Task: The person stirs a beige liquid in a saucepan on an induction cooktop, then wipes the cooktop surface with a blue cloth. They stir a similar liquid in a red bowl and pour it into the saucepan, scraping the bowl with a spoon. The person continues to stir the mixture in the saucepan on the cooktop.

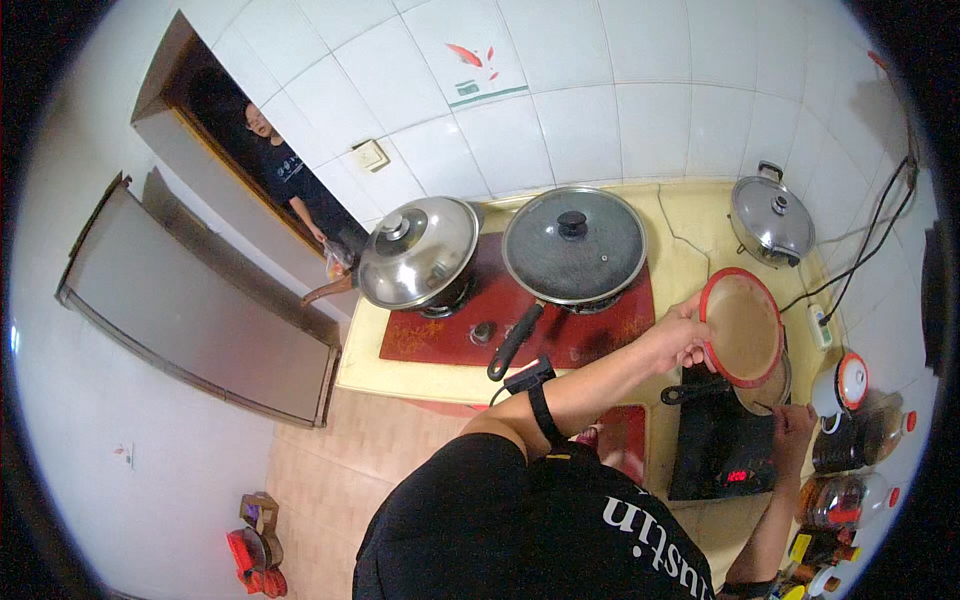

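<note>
My left hand (684, 334) grips the edge of a red-rimmed bowl (744, 328) with a tan interior. The bowl is tilted and hangs above a small pan (759, 395) with a black handle (696, 391), hiding much of that pan. Something tan shows inside the pan, too blurred to tell. My right hand (795, 421) is closed around the end of a thin dark utensil (763, 406) that reaches over the pan. Beneath the pan lies a black induction cooker (724, 469) with a lit red display.
On a red gas hob (442, 335) stand a steel-lidded wok (416, 251) and a glass-lidded frying pan (574, 244). A lidded steel pot (772, 217), a white enamel mug (832, 386) and several jars (836, 501) line the right. A person (289, 172) with a bag stands in the doorway.
</note>
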`<state>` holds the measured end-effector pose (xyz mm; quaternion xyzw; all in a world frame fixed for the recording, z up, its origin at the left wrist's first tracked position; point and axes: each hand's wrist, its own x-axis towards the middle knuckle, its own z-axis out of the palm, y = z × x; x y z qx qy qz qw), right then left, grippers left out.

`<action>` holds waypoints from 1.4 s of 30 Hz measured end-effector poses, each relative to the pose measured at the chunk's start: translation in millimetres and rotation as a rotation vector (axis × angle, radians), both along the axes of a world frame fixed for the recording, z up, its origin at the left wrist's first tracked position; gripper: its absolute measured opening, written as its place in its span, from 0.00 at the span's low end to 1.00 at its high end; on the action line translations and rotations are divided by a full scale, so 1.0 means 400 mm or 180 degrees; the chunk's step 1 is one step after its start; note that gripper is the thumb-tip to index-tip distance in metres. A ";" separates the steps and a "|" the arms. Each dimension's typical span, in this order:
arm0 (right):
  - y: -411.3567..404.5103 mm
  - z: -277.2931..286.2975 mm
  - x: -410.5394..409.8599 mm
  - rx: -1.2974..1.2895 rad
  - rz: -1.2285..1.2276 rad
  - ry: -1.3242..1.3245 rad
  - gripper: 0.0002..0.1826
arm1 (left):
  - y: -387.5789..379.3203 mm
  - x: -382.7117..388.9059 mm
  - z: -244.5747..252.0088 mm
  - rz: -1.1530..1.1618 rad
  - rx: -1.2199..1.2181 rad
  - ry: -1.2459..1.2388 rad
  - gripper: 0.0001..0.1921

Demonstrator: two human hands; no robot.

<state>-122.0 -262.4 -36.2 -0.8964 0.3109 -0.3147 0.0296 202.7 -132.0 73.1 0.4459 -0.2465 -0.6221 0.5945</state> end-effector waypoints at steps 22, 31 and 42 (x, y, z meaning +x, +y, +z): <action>-0.033 0.038 0.110 -0.0590 0.0314 0.0382 0.05 | -0.017 0.002 0.002 -0.0038 -0.0162 -0.0090 0.36; -0.041 0.051 0.014 -0.0314 0.0062 0.0602 0.02 | -0.006 -0.002 -0.010 -0.0022 -0.0117 -0.0104 0.38; 0.049 -0.048 0.082 0.0033 -0.0008 -0.0508 0.05 | 0.003 -0.007 0.009 0.0023 -0.0108 0.0074 0.38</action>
